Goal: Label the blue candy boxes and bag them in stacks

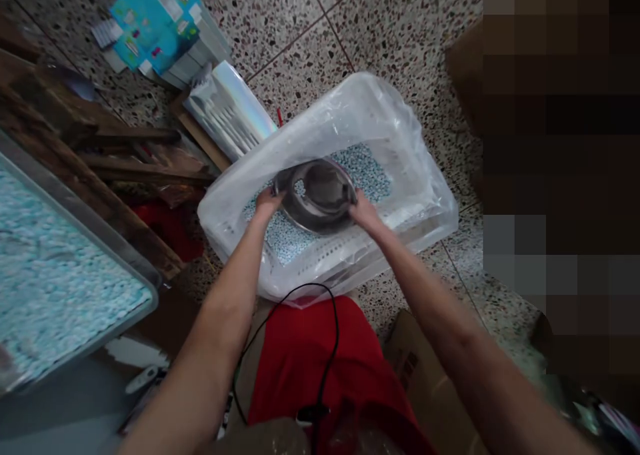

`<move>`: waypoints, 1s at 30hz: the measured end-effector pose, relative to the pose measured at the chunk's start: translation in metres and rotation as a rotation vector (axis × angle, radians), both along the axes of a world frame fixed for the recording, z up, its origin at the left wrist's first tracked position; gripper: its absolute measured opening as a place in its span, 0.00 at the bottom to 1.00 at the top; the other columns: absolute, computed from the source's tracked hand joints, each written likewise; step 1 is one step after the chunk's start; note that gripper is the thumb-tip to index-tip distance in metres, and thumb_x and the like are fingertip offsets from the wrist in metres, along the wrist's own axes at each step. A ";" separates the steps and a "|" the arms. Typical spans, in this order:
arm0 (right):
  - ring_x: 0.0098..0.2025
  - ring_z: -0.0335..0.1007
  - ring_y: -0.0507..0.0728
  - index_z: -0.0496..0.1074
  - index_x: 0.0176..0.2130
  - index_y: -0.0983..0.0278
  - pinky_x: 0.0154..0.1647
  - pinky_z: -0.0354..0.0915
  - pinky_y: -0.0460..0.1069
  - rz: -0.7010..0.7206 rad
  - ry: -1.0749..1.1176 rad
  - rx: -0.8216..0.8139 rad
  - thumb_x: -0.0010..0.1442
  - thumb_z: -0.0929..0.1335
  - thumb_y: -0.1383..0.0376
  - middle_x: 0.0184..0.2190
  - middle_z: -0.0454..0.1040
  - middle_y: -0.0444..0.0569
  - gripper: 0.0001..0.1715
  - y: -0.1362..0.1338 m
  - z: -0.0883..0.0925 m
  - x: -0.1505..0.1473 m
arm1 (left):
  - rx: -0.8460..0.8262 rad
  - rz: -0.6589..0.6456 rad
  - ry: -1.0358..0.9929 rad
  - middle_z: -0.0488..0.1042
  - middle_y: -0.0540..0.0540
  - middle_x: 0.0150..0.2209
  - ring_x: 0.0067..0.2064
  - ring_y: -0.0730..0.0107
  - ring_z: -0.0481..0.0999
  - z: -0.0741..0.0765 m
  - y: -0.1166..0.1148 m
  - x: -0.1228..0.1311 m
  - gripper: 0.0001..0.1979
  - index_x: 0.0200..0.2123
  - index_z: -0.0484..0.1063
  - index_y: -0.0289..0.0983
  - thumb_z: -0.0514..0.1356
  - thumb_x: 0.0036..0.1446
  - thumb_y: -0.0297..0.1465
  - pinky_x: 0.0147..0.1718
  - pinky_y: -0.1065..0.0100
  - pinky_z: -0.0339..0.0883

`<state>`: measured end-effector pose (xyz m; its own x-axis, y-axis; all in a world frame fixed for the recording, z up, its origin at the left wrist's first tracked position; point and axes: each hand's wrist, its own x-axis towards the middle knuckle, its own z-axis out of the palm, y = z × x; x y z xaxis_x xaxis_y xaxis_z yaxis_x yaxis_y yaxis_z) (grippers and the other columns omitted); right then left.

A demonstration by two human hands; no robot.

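A round metal basin (313,208) is held between both hands, tilted, low inside a white plastic basket (345,118) lined with clear plastic. A small patch of pellets shows inside the basin. My left hand (269,203) grips its left rim, fingers partly hidden. On the opposite rim my right hand (363,209) is closed, thumb over the edge. Small light-blue and white pellets (367,171) cover the basket's floor around the basin.
At left, a tray (150,301) of similar pellets sits beside a wooden frame (95,181). Beyond the basket lie a shiny silver box (227,108) and blue printed cartons (157,21) on the speckled floor (280,21). A black cable (336,335) hangs before the red apron (300,368).
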<state>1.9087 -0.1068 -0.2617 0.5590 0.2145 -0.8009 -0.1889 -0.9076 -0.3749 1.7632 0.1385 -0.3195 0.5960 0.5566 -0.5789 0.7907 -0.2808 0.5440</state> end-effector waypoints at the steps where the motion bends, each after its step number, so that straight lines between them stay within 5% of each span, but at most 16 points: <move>1: 0.59 0.76 0.69 0.58 0.72 0.64 0.62 0.72 0.65 0.022 -0.095 0.018 0.62 0.67 0.69 0.59 0.76 0.62 0.42 -0.004 0.009 -0.013 | 0.011 -0.001 0.018 0.80 0.34 0.54 0.52 0.60 0.80 0.016 -0.002 -0.016 0.23 0.56 0.74 0.19 0.62 0.67 0.34 0.57 0.63 0.69; 4: 0.71 0.64 0.68 0.44 0.77 0.63 0.70 0.64 0.66 0.067 -0.468 0.080 0.63 0.61 0.70 0.70 0.64 0.63 0.48 -0.018 0.032 -0.043 | 0.228 0.051 0.000 0.76 0.33 0.60 0.63 0.53 0.73 0.074 -0.022 -0.078 0.20 0.60 0.73 0.29 0.62 0.67 0.31 0.66 0.56 0.62; 6: 0.74 0.58 0.67 0.41 0.77 0.64 0.71 0.62 0.66 0.053 -0.646 0.093 0.61 0.60 0.71 0.72 0.59 0.64 0.51 -0.027 0.038 -0.047 | 0.468 0.202 0.031 0.72 0.29 0.61 0.66 0.47 0.68 0.105 -0.040 -0.117 0.24 0.59 0.71 0.30 0.66 0.64 0.34 0.69 0.49 0.57; 8: 0.76 0.53 0.68 0.40 0.78 0.64 0.71 0.61 0.67 0.047 -0.763 0.104 0.59 0.61 0.71 0.73 0.55 0.66 0.53 -0.034 0.037 -0.038 | 0.560 0.345 0.152 0.68 0.23 0.63 0.68 0.41 0.66 0.121 -0.053 -0.142 0.35 0.61 0.66 0.27 0.72 0.56 0.38 0.68 0.47 0.59; 10: 0.76 0.52 0.69 0.41 0.77 0.63 0.71 0.62 0.68 0.052 -0.874 0.122 0.58 0.62 0.71 0.73 0.52 0.65 0.54 -0.039 0.035 -0.021 | 0.444 0.371 0.321 0.70 0.20 0.60 0.64 0.38 0.71 0.125 -0.056 -0.153 0.45 0.64 0.61 0.25 0.75 0.51 0.40 0.62 0.47 0.66; 12: 0.76 0.54 0.68 0.43 0.77 0.60 0.70 0.63 0.67 0.069 -0.987 0.148 0.60 0.62 0.71 0.72 0.54 0.64 0.51 -0.043 0.033 -0.004 | 0.258 0.266 0.504 0.77 0.21 0.53 0.56 0.38 0.78 0.124 -0.048 -0.156 0.41 0.64 0.62 0.25 0.72 0.56 0.43 0.53 0.49 0.72; 16: 0.76 0.55 0.66 0.47 0.76 0.54 0.71 0.62 0.68 0.180 -1.120 0.256 0.68 0.59 0.68 0.71 0.58 0.60 0.42 -0.048 0.035 0.009 | 0.146 -0.073 0.705 0.81 0.27 0.44 0.49 0.39 0.83 0.148 -0.017 -0.164 0.14 0.48 0.77 0.34 0.58 0.68 0.37 0.46 0.52 0.73; 20: 0.78 0.49 0.69 0.45 0.78 0.53 0.71 0.60 0.73 0.256 -1.062 0.287 0.73 0.58 0.63 0.75 0.52 0.58 0.39 -0.052 0.040 0.001 | 0.221 -0.135 0.563 0.80 0.30 0.50 0.57 0.34 0.79 0.183 -0.005 -0.153 0.13 0.46 0.77 0.38 0.67 0.60 0.36 0.52 0.46 0.72; 23: 0.77 0.53 0.70 0.49 0.77 0.51 0.70 0.63 0.72 0.339 -0.923 0.296 0.73 0.58 0.65 0.77 0.52 0.56 0.38 -0.058 0.040 -0.004 | 0.002 0.239 0.176 0.77 0.33 0.55 0.60 0.41 0.77 0.177 -0.020 -0.113 0.31 0.58 0.71 0.39 0.73 0.52 0.36 0.59 0.47 0.72; 27: 0.78 0.49 0.68 0.59 0.73 0.43 0.74 0.59 0.72 0.466 -0.677 0.374 0.73 0.58 0.66 0.77 0.52 0.44 0.34 -0.068 0.045 -0.018 | -0.945 1.010 -0.001 0.81 0.33 0.45 0.52 0.51 0.84 0.138 -0.057 -0.060 0.24 0.59 0.69 0.31 0.56 0.70 0.43 0.53 0.48 0.78; 30: 0.80 0.43 0.67 0.60 0.72 0.42 0.77 0.54 0.71 0.527 -0.498 0.472 0.73 0.61 0.64 0.78 0.50 0.41 0.34 -0.069 0.053 -0.033 | -1.054 1.274 -0.045 0.83 0.38 0.43 0.55 0.56 0.83 0.115 -0.073 -0.049 0.23 0.59 0.72 0.34 0.51 0.74 0.43 0.54 0.52 0.79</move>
